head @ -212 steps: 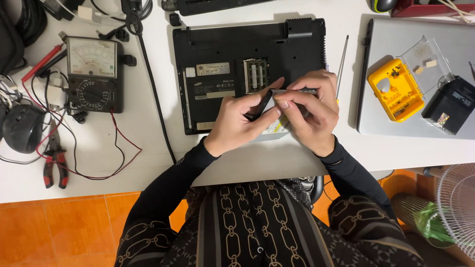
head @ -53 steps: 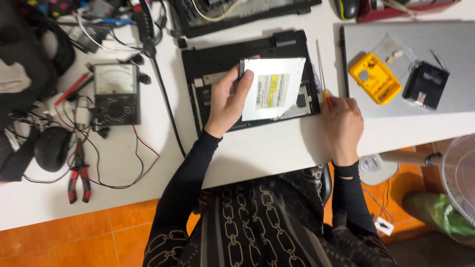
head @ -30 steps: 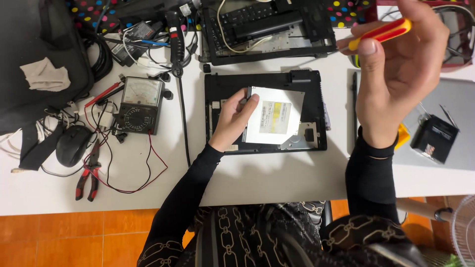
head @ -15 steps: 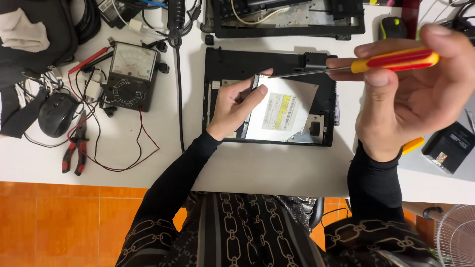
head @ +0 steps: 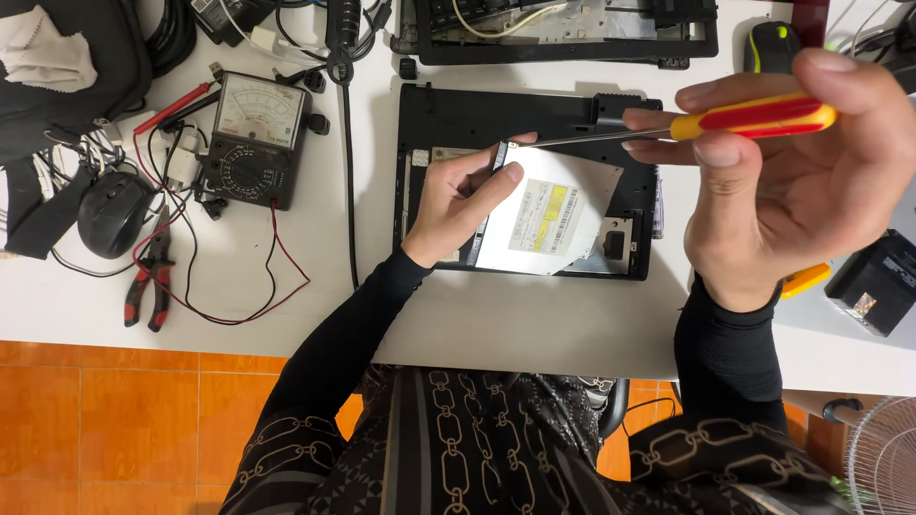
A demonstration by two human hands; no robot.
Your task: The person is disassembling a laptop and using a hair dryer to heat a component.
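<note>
An upturned black laptop base (head: 477, 114) lies on the white table (head: 534, 324). My left hand (head: 468, 195) grips the left edge of a silver optical drive (head: 553, 215) and holds it tilted above the base. Raised close to the camera, my right hand (head: 792, 181) holds a screwdriver with a red and yellow handle (head: 754, 116). Its thin metal shaft runs left, and the tip sits at the drive's upper left corner, near my left fingertips.
An analog multimeter (head: 256, 138) with red and black leads, pliers (head: 148, 286), a black mouse (head: 113, 212) and a black bag (head: 86, 57) lie at the left. Another opened laptop (head: 563, 29) sits at the back. A second mouse (head: 771, 46) and a black block (head: 878, 281) are at the right.
The drive was lifted off the laptop base by my left hand. My right hand picked up the screwdriver, raised it, and brought its tip over to the drive's corner.
</note>
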